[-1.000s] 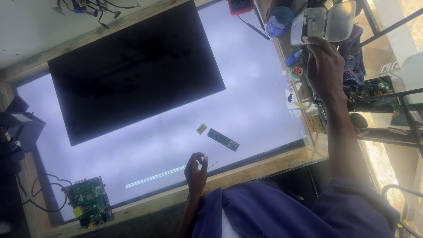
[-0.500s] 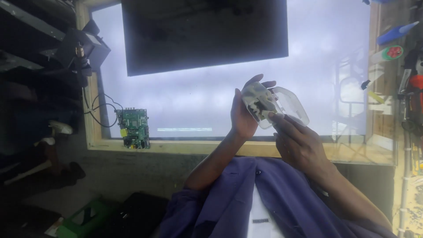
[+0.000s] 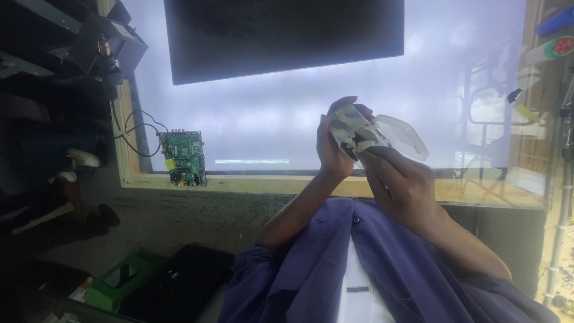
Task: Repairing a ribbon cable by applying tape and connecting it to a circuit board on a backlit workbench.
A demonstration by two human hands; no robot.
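My left hand (image 3: 332,149) is wrapped around a small clear plastic case (image 3: 357,133), fingers curled over its far edge and thumb side against the near one, holding it up in front of me above the counter's (image 3: 287,182) wooden front edge. My right hand (image 3: 399,182) is closed against the underside and near end of the same case, fingertips pressed at the spot where the hinged lid (image 3: 406,134) meets the body. The lid is already swung open and sticks out to the right, so the opening is done; as far as I can judge, whatever is inside has not been taken out yet, and nothing from it lies on the counter. The case is see-through and slightly cloudy, with small dark and pale bits packed inside that I cannot make out.

Further out, a green circuit board (image 3: 184,158) with wires sits at the left near the counter's edge, a thin pale strip (image 3: 252,161) lies just right of it, and a large dark flat panel (image 3: 281,33) lies on the glowing white surface beyond.
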